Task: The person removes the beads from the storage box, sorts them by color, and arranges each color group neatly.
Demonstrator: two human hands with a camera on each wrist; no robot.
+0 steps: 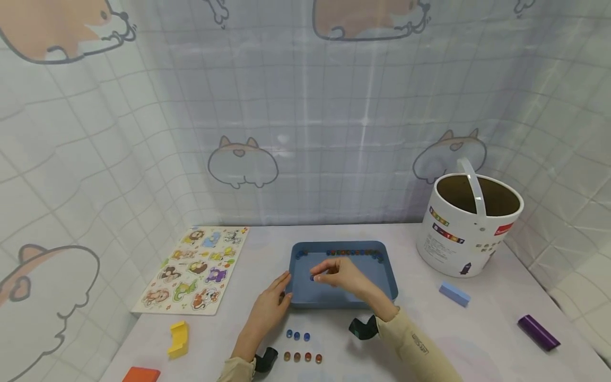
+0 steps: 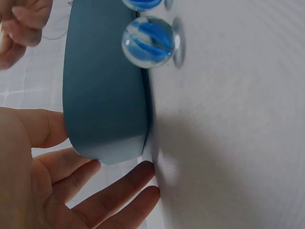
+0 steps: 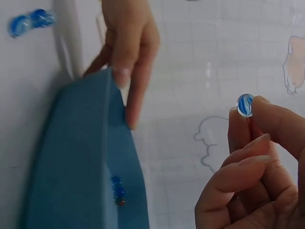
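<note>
A blue tray [image 1: 389,281] lies in the middle of the table with a row of marbles [image 1: 350,252] along its far rim. My right hand [image 1: 334,273] hovers over the tray and pinches a blue-and-white marble [image 3: 245,105] in its fingertips. My left hand [image 1: 274,297] holds the tray's near-left corner [image 2: 107,148], thumb on the rim and fingers straight against the side. On the table in front of the tray lie three blue marbles [image 1: 297,335] and a row of brown and red marbles [image 1: 302,357]. One blue marble [image 2: 148,42] shows large in the left wrist view.
An animal peg puzzle [image 1: 195,270] lies at the left, a white bucket [image 1: 465,228] at the right. A light blue block [image 1: 454,293], a purple block [image 1: 538,332], a yellow piece [image 1: 179,339] and an orange block [image 1: 140,374] are scattered on the table. A patterned curtain hangs behind.
</note>
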